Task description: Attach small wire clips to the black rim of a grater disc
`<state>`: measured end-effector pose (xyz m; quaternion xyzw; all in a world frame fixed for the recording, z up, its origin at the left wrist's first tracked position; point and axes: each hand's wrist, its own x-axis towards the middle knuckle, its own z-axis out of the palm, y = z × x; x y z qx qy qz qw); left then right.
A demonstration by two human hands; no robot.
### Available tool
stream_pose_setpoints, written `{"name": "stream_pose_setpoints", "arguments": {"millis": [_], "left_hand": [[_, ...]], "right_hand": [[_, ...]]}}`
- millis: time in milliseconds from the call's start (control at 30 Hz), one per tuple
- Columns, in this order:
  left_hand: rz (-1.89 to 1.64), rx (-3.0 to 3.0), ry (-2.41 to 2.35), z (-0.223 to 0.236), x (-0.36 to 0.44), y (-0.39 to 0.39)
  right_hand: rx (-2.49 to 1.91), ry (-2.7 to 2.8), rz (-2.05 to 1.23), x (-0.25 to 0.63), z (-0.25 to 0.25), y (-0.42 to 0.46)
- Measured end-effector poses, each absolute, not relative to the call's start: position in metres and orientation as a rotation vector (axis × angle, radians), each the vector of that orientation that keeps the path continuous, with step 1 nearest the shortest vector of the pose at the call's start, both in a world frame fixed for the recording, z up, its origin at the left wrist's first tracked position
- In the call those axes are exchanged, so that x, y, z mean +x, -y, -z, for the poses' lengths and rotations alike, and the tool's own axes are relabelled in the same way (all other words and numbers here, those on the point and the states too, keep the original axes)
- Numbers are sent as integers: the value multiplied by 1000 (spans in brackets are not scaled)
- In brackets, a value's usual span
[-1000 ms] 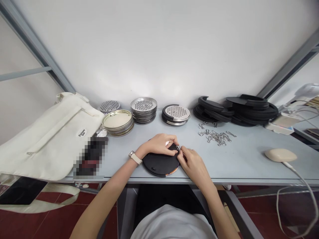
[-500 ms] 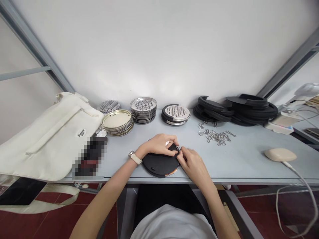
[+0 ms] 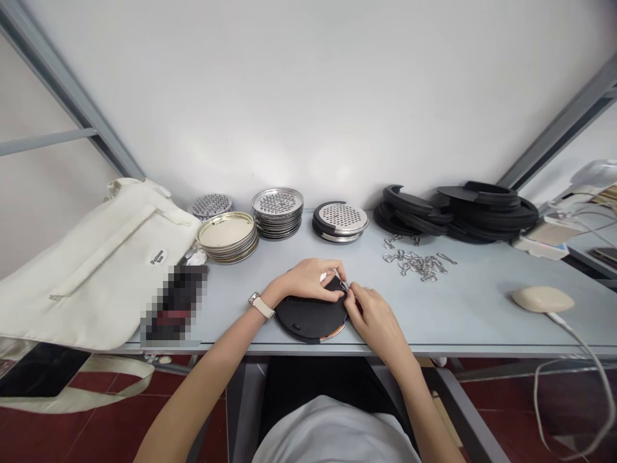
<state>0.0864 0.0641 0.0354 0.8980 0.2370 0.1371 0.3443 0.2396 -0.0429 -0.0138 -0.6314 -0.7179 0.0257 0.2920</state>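
A round black disc (image 3: 308, 317) lies flat near the front edge of the grey table (image 3: 472, 308). My left hand (image 3: 308, 280) is curled over its far rim, fingers pressed on it. My right hand (image 3: 373, 315) sits at the disc's right rim, fingers pinched on a small metal clip (image 3: 343, 285) at the edge. A watch is on my left wrist.
Stacks of perforated metal discs (image 3: 278, 212), gold lids (image 3: 227, 236) and a black-rimmed grater disc (image 3: 340, 222) line the back. Black rings (image 3: 457, 212) are piled at the back right, loose metal clips (image 3: 418, 263) before them. A cream bag (image 3: 96, 263) lies left, a mouse (image 3: 542, 299) right.
My right hand has shifted slightly up and left along the disc's rim. The left hand and disc have barely moved.
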Motion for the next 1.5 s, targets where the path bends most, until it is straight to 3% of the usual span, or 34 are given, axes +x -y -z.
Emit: {"name": "stream_pose_setpoints", "arguments": {"millis": [1500], "left_hand": [[-378, 2325, -604, -32, 87, -66]], "right_hand": [[-1643, 1862, -213, 241, 12, 43]]}}
